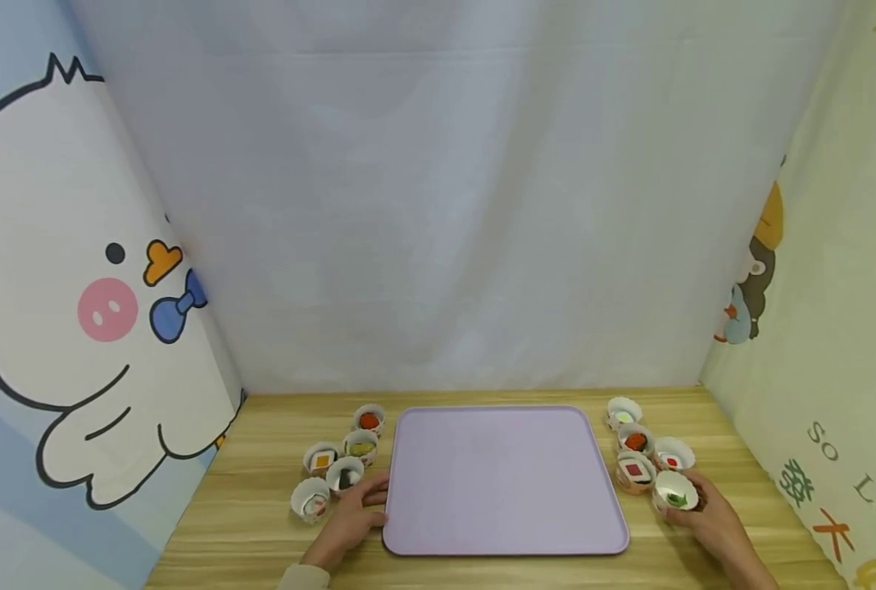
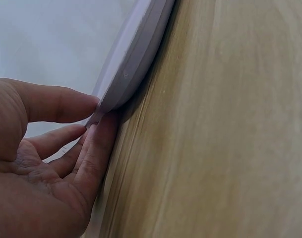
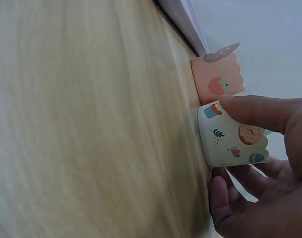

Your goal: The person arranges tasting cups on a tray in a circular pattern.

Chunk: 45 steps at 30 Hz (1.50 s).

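A lilac rectangular tray (image 1: pixel 497 483) lies on the wooden table. At its near left corner my left hand (image 1: pixel 356 512) pinches the rim; in the left wrist view the thumb (image 2: pixel 66 104) meets the rim's top, with the fingers at its outer side. To the right of the tray, my right hand (image 1: pixel 714 516) grips a white scalloped paper baking cup (image 1: pixel 662 483) with a green piece inside. The right wrist view shows cupcake and donut prints on this cup (image 3: pixel 232 144), between thumb and fingers. A pink strawberry-print cup (image 3: pixel 210 74) stands right beside it.
Several paper cups stand left of the tray, including one with an orange-red piece (image 1: pixel 369 420) and one nearest the left hand (image 1: pixel 345 475). Others are right of it, including one with a red square (image 1: pixel 634 471). A pale curtain (image 1: pixel 445 205) hangs behind the table.
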Each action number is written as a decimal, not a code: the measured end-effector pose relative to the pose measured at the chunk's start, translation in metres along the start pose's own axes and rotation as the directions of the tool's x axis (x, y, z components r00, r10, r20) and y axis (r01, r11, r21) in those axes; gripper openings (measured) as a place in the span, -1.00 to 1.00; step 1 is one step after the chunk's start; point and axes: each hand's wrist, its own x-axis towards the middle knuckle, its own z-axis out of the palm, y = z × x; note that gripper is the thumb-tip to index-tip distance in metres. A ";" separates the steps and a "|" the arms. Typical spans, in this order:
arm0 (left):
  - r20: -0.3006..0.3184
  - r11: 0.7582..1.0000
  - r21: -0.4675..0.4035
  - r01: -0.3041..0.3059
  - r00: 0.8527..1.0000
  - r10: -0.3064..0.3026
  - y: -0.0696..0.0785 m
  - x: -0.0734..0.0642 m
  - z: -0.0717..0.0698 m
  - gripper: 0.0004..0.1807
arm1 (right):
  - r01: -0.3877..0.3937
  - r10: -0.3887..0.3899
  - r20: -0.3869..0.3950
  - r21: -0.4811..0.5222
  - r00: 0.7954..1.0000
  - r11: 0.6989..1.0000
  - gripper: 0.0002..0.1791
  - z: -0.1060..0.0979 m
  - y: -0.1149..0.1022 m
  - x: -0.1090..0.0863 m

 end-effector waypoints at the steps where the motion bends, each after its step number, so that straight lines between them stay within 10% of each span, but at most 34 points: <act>1: 0.000 1.000 -0.003 0.000 1.000 0.000 0.000 0.000 0.000 -0.26 | 0.001 -0.001 0.002 -0.001 1.000 1.000 -0.02 0.000 0.000 0.001; 30: -0.010 1.000 0.011 0.020 1.000 -0.020 0.000 0.001 -0.001 -0.27 | 0.023 -0.031 -0.059 -0.132 0.998 0.991 -0.03 -0.019 -0.032 -0.019; 45: -0.002 1.000 0.010 0.006 1.000 -0.006 -0.001 0.000 -0.001 -0.28 | 0.159 -0.163 -0.059 -0.062 0.985 0.985 -0.10 -0.008 -0.069 -0.016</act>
